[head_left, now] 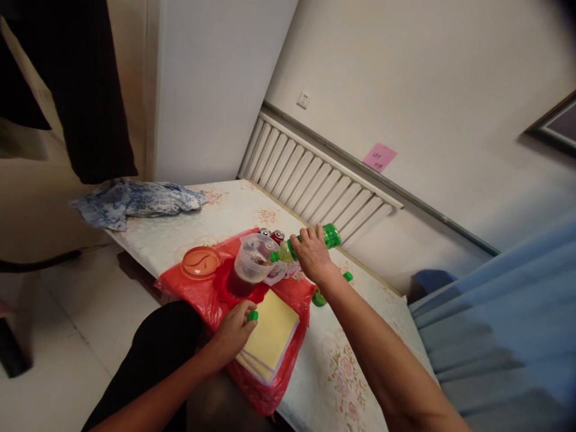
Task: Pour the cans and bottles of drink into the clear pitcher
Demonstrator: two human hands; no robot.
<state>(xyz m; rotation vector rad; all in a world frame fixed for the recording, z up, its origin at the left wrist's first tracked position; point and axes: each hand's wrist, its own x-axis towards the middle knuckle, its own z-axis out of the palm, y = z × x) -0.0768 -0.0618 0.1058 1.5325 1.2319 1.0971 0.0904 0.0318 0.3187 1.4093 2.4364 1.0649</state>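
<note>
My right hand [311,253] is wrapped round a green bottle [332,235], tipped with its mouth at the rim of a clear plastic pitcher [254,258]. Dark liquid with some foam stands in the pitcher. Between the fingertips of my left hand [234,329] is a green cap [252,315], in front of the pitcher. The pitcher stands on a red tray [261,294] over a red plastic bag [176,282]. An orange lid [200,262] lies to the left, and a stack of yellow papers [272,330] lies at the front.
Two cans [277,236] stand behind the pitcher. Another green bottle [319,298] is partly behind my right forearm. A blue patterned cloth [148,201] lies at the back left of the flowered tablecloth [315,360]. A radiator [306,174] runs along the wall; a blue curtain [508,312] hangs right.
</note>
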